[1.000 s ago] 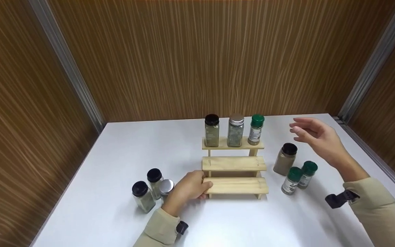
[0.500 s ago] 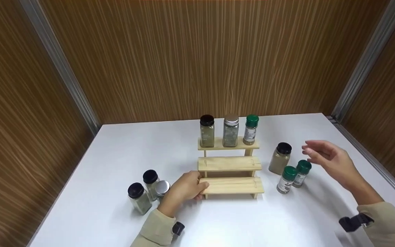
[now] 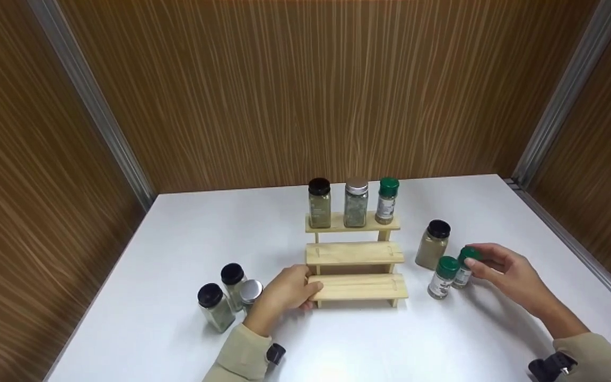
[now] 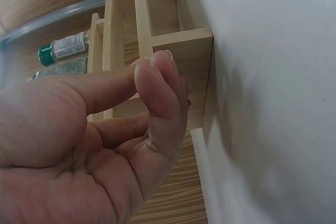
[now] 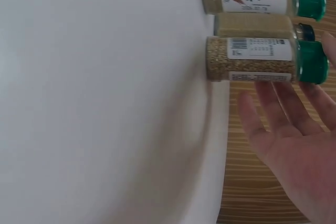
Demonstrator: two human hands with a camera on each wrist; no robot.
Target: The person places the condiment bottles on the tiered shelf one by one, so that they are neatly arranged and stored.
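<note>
Here, left fingers [image 3: 314, 288] pinching wooden rack [image 3: 358, 286], right fingers [image 5: 297, 107] spread about green-capped jar [image 5: 262, 60]

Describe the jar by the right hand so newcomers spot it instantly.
Start at the stepped wooden rack on the white table. Right of it stand a black-capped jar and, nearer the viewer, a green-capped jar. The wanted jar, also green-capped, stands furthest right at the right hand; unlike those two, it shows coarse grains.

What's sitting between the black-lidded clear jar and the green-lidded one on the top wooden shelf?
A clear, squarish, silver-lidded jar stands there; the head view shows it.
</note>
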